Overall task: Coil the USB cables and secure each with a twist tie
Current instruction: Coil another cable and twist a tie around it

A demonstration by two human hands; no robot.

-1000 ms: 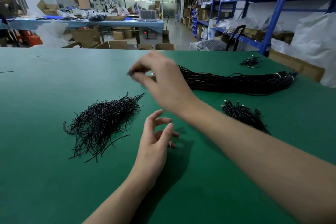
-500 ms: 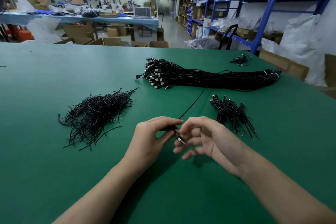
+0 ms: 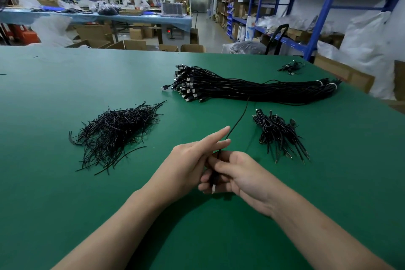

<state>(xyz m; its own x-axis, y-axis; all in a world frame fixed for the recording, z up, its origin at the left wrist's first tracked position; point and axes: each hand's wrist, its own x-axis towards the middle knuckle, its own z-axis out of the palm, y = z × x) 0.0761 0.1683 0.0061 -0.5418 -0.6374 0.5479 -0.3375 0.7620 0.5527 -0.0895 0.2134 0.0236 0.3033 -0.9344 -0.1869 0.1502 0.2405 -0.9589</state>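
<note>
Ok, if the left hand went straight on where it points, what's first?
Likely the single cable just off the fingertips of the left hand; past it, the small pile of coiled cables, though depth is unclear.

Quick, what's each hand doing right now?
Left hand: open, fingers straight, the USB cable running past them.
Right hand: closed, fingers curled round the USB cable.

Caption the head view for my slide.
Right hand grips a thin black USB cable against the left hand, black twist ties alongside.
</note>
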